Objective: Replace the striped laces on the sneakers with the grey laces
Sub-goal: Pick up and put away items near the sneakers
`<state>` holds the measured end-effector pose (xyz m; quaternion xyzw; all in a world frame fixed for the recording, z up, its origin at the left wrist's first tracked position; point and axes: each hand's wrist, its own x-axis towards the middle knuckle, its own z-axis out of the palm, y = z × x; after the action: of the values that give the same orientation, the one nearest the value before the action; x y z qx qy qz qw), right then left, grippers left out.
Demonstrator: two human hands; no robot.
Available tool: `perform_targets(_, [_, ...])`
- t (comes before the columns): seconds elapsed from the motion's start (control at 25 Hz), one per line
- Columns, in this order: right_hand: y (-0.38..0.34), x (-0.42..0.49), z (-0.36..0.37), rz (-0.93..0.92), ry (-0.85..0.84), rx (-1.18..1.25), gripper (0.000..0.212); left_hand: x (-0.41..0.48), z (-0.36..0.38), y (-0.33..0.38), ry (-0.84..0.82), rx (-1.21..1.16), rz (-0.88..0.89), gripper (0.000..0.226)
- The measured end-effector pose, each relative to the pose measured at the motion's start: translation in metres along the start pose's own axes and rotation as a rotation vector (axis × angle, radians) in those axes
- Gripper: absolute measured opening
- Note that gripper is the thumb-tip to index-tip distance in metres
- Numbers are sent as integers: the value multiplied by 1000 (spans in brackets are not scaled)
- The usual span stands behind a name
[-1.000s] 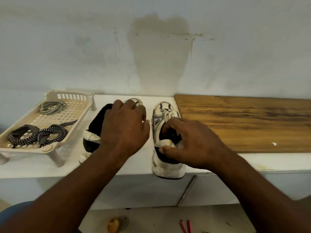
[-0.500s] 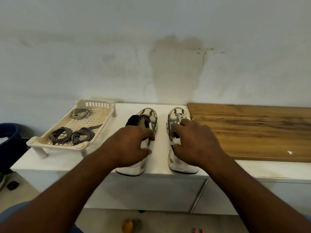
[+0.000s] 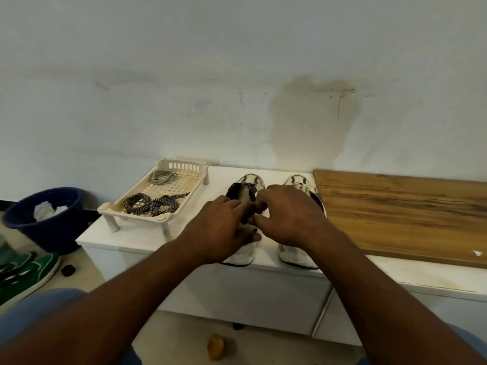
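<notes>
The striped laces (image 3: 150,204) are already out of the shoes. They lie at the front of the tray (image 3: 110,208), left of the middle of the frame. One bundle of grey laces (image 3: 162,177) lies at the back of that tray, not touched. The two sneakers stand side by side in the middle, on the white cabinet top (image 3: 131,235).

The right sneaker (image 3: 297,181) looks like it has a pale lace near its toe. The left sneaker (image 3: 247,185) shows an open dark tongue and no lace. So I think this step is getting the left sneaker ready for its grey lace.

The left hand (image 3: 224,230) holds the left sneaker, with fingers and thumb wrapped round it. The right hand (image 3: 290,217) has its fingers curled at the tongue. I cannot tell if they pinch it.

Next, one hand needs to let go and reach up and left to the tray for the grey laces. The other hand should keep the shoe from sliding.

Half a second ago the right hand lay on the right sneaker. Now it has crossed over to the left one. A blue bucket (image 3: 47,227) at the left edge also shows more than before.
</notes>
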<state>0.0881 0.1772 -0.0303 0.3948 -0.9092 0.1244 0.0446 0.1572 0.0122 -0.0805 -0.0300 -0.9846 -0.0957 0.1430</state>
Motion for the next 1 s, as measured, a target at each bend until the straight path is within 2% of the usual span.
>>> perform_targets(0.12, [-12,2,1,-74,4,59,13,-6,-17,-11,20,-141,-25,44])
perform_targets(0.24, [-25,11,10,-139,51,106,14,-19,-24,-29,125,-375,-111,39])
perform_targets(0.36, [-32,26,14,-153,123,136,16,-10,-34,-40,138,-416,-160,39])
perform_targets(0.44, [-36,37,15,-121,162,202,20,-1,-41,-55,173,-316,-200,39])
perform_targets(0.52, [-41,48,23,-119,136,193,26,5,-44,-83,218,-82,-306,35])
perform_targets(0.6, [-46,55,33,-134,87,166,28,10,-43,-117,154,142,-494,28])
perform_targets(0.68, [-48,59,43,-152,52,129,28,17,-40,-145,61,250,-626,24])
perform_targets(1.0, [-48,81,53,-175,70,113,24,45,-15,-207,-172,172,-748,29])
